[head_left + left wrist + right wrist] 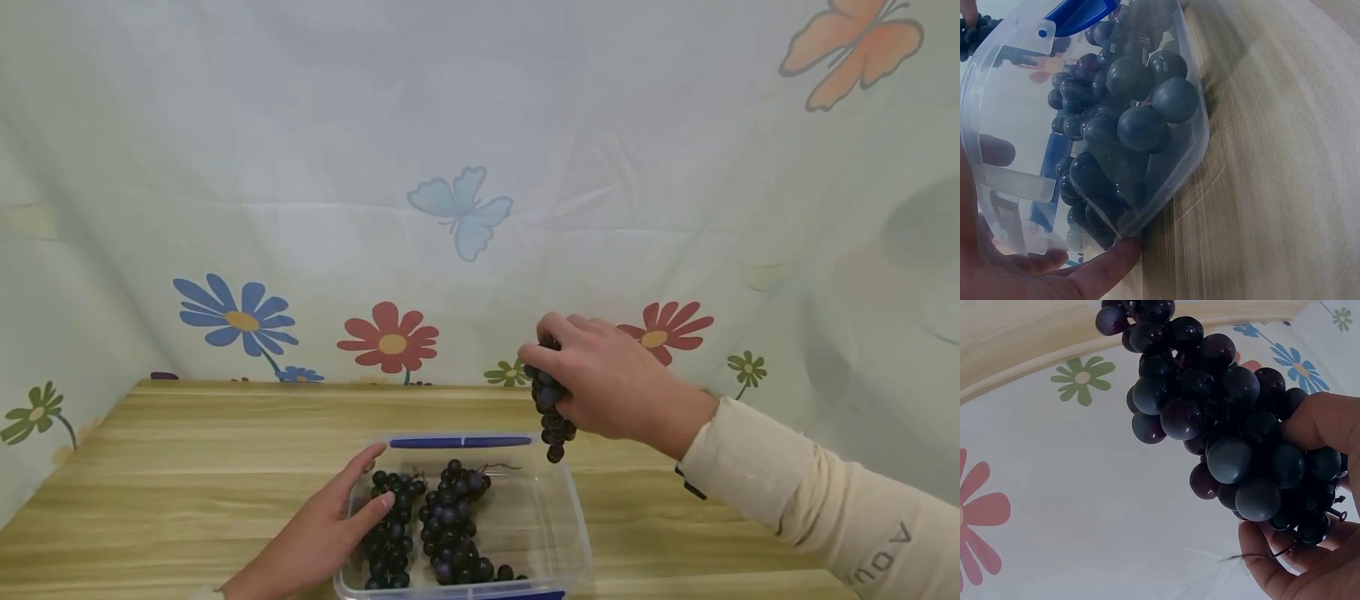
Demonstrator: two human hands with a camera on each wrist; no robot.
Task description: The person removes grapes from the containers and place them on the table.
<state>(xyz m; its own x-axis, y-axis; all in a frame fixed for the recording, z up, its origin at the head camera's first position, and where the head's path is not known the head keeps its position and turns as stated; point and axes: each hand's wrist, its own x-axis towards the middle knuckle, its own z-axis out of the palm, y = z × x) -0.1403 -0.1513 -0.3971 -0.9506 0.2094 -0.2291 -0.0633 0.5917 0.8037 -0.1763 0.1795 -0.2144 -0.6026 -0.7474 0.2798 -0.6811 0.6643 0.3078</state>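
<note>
My right hand (618, 375) holds a bunch of dark grapes (552, 404) above the far right corner of a clear plastic box (573, 521). In the right wrist view the thumb and fingers close around the stem end of this bunch (1210, 419), and a thin tendril pokes out below. My left hand (315, 521) grips the box's left side, its thumb over the rim and its other fingers along the outside. Inside the box lie two more bunches of grapes, one at the left (392, 542) and one near the middle (450, 521).
The box has blue clips (461, 442) on its far and near sides, and stands on a wood-grain table (187, 467). Behind the table hangs a pale cloth (315, 142) printed with flowers and butterflies. A small dark object (692, 483) shows under the right sleeve's cuff.
</note>
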